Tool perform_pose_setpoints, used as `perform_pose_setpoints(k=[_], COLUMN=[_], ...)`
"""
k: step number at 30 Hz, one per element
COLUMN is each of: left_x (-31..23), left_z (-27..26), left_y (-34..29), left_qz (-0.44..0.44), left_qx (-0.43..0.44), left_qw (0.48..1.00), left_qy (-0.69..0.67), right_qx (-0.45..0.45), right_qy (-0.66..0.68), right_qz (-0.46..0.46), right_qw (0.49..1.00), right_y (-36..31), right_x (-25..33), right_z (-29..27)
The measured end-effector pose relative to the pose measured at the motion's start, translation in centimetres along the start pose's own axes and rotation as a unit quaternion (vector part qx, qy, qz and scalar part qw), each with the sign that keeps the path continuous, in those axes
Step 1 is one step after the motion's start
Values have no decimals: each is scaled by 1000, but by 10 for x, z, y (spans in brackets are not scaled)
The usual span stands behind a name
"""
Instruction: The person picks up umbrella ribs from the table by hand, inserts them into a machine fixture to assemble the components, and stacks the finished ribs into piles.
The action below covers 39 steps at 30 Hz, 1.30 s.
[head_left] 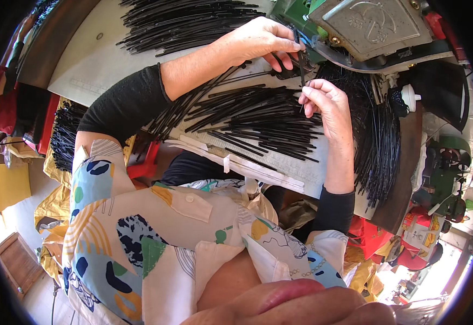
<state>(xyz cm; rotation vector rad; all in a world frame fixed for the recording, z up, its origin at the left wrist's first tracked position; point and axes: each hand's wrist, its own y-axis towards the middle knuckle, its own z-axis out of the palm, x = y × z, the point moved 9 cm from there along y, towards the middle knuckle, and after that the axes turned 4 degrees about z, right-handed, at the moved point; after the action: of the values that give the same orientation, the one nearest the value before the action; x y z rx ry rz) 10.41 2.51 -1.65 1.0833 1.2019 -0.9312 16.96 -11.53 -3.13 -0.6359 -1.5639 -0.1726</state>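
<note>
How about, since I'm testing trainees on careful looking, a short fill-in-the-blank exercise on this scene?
1. The thin strips heaped on the table are coloured ____.
2. Of the left hand and the right hand, the one nearer the picture's top edge is the ____ one.
3. The big metal machine stands toward the picture's upper ____ corner.

Missing words: black; left; right.

black strips (185,27) cropped above, sewing machine (369,32) cropped
</note>
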Motion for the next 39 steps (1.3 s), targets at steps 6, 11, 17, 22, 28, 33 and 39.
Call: perform_pose_setpoints(k=[6, 11, 17, 22, 28, 33, 39], left_x=[-1, -3, -6, 0, 2, -8, -6], left_z=[2, 5, 19, 34, 40, 45, 42], left_y=[3, 1, -5, -6, -13, -15, -14], left_qz=[6, 15, 6, 3, 0, 2, -4], left_qx=[23, 39, 65, 120, 131, 125, 99], left_qw=[1000, 999, 995, 985, 977, 974, 969], left_qy=[18, 33, 75, 120, 170, 189, 225], right_qx=[11, 23, 21, -30, -14, -25, -20], right_qy=[-2, -21, 1, 95, 100, 90, 120], right_qz=[17, 25, 2, -42, -31, -25, -22], right_qw=[1000, 999, 1000, 994, 994, 995, 992], right_y=[-1, -2, -3, 1, 4, 1, 5], right_x=[-2, -3, 2, 5, 2, 1, -4], right_z=[1, 7, 8, -8, -1, -4, -2])
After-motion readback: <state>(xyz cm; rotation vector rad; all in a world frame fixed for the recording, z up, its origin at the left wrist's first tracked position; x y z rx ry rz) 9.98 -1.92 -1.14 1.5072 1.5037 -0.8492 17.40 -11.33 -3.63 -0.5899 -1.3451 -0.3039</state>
